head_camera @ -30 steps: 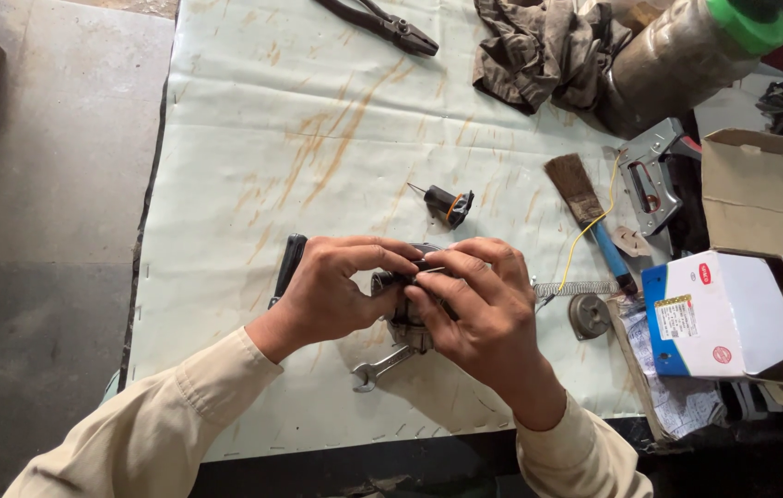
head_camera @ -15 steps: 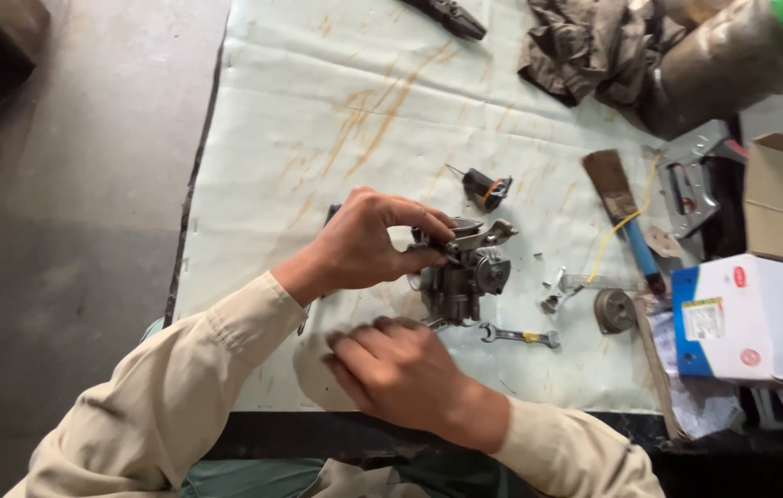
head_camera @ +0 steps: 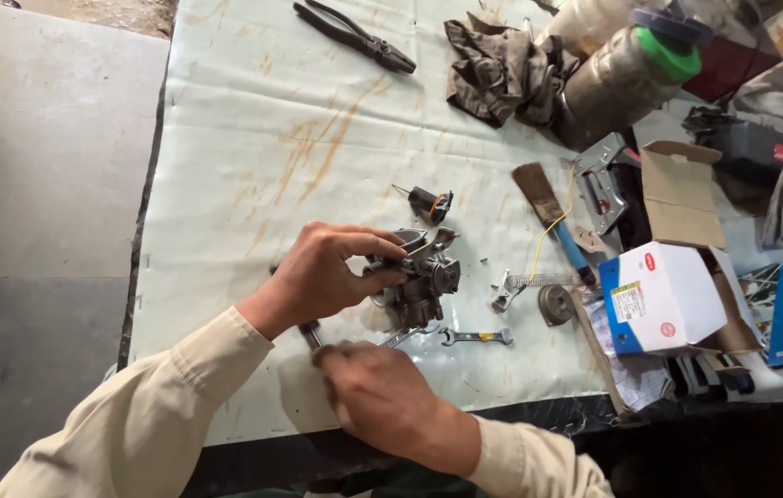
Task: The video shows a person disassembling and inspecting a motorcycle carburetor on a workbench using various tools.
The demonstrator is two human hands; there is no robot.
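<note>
My left hand (head_camera: 327, 272) grips a small grey metal carburetor (head_camera: 427, 277) from its left side, holding it on the pale stained table cover (head_camera: 253, 157). My right hand (head_camera: 378, 392) is closer to me, near the table's front edge, curled into a fist around a dark slim tool (head_camera: 309, 333) whose end sticks out to the upper left. A small open-ended wrench (head_camera: 476, 337) lies just right of the carburetor's base. A small black part with a pin (head_camera: 430, 203) lies beyond the carburetor.
A brush with a blue handle (head_camera: 546, 207), a round metal piece (head_camera: 555, 304) and a white-and-blue box (head_camera: 664, 295) lie to the right. Black pliers (head_camera: 355, 37), a dark rag (head_camera: 502, 65) and a green-capped bottle (head_camera: 627, 78) sit at the far side. The grey floor is to the left.
My right hand has let go of the carburetor and drawn back toward the table's front edge, closing on the slim tool. My left hand stays on the carburetor.
</note>
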